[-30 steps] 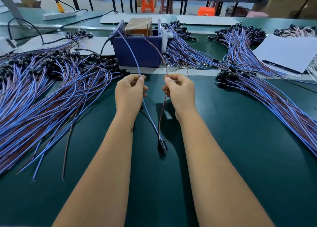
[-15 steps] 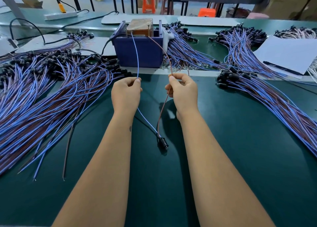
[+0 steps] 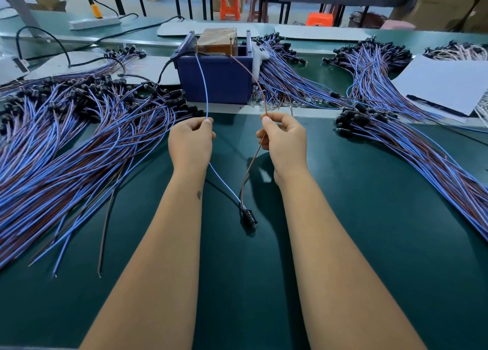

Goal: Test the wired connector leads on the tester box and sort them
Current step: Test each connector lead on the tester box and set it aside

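My left hand (image 3: pixel 190 143) pinches the blue wire (image 3: pixel 203 85) of one lead, and my right hand (image 3: pixel 284 141) pinches its brown wire (image 3: pixel 253 79). Both wires arch up from my fingers to the top of the tester box (image 3: pixel 214 79), a dark blue box holding a brown block (image 3: pixel 217 41). Below my hands the two wires join at a black connector (image 3: pixel 248 216), which lies on the green mat between my forearms.
A big heap of blue and brown leads (image 3: pixel 66 143) spreads over the left of the mat (image 3: pixel 356 217). More bundles lie behind the box (image 3: pixel 285 85) and along the right (image 3: pixel 412 138). White paper (image 3: pixel 443 85) sits far right, a power strip (image 3: pixel 93 22) far left.
Both hands have shifted slightly, keeping their pinch. The wire tips have moved from beside the box onto its top, the blue tip swinging right. The connector has slid a little toward the box.
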